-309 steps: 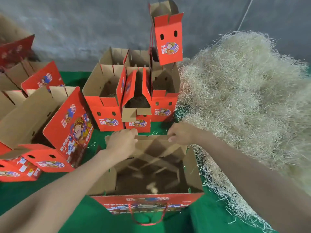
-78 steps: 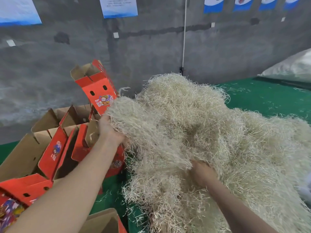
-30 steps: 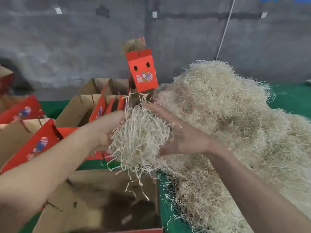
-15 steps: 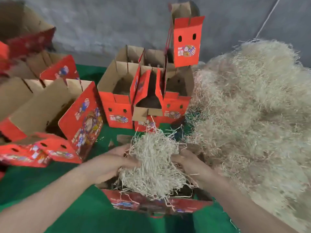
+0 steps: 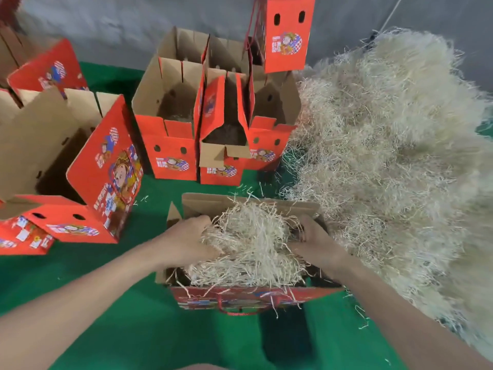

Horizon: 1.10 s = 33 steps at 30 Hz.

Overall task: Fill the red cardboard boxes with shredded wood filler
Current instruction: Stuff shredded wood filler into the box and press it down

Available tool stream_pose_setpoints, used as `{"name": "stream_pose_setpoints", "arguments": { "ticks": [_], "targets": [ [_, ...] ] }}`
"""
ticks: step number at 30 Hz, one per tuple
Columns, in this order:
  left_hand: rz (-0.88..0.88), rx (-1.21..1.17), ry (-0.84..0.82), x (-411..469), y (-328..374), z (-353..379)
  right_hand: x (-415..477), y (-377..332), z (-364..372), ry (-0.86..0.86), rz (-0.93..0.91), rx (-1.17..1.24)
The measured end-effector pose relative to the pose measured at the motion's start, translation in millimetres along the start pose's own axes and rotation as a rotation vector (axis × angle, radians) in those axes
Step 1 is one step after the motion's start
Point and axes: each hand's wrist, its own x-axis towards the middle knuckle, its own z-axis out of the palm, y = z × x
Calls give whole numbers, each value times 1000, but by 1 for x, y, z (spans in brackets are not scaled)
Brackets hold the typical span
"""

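The left hand (image 5: 186, 241) is curled into the left side of a wad of shredded wood filler (image 5: 250, 244), with its fingers closed around the strands. The right hand (image 5: 317, 244) lies against the wad's right side. Its fingers are buried in the filler, so I cannot tell whether they grip it or only press on it. The wad sits in the open top of the near red box (image 5: 253, 297), rising above the rim, and loose strands hang over the printed front wall. This box stands on a green surface (image 5: 133, 316). Just to its right is a large pile of filler (image 5: 386, 156), which touches the box's right edge. Beyond the box is a cluster of open red boxes (image 5: 170, 153), and another red box (image 5: 286, 36) sits high above them. To the left, a larger red box (image 5: 106, 169) lies tipped, with its brown flaps open.
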Motion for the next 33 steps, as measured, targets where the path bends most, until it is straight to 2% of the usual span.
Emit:
{"name": "stream_pose_setpoints", "arguments": {
  "ticks": [3, 5, 8, 11, 15, 18, 20, 23, 25, 28, 30, 32, 33],
  "targets": [
    [-74, -505, -176, 3, 1, -3, -4, -4, 1, -88, 17, 177],
    [-115, -707, -250, 6, 12, -3, -7, -10, 2, -219, 93, 310],
    [-193, -791, -100, 16, 29, 9, -1, -17, 16, -298, 167, 294],
    [-224, -759, 67, 30, 30, 18, 8, -17, 24, -193, 216, 215],
    [-136, -399, 267, 26, 10, 2, 9, -4, -7, -31, 263, 281],
    [-134, -374, 197, 23, 8, 0, 5, -4, -20, -45, 257, 419],
    [-175, -459, 52, 22, 14, 3, 4, -9, -15, -186, 207, 487],
    [-272, -553, -161, 21, 31, 8, 7, -14, 3, -373, 164, 399],
    [-256, -482, -125, 25, 34, 16, 9, -13, 11, -378, 181, 337],
    [-250, -291, 63, 26, 27, 12, 6, -4, -7, -286, 264, 276],
    [-258, -243, 165, 26, 14, 2, 5, 8, -27, -222, 322, 367],
    [-317, -287, 96, 28, 10, -5, 1, 4, -33, -197, 318, 423],
    [-328, -311, 21, 28, 16, -5, 0, -1, -29, -208, 303, 375]
  ]
}}
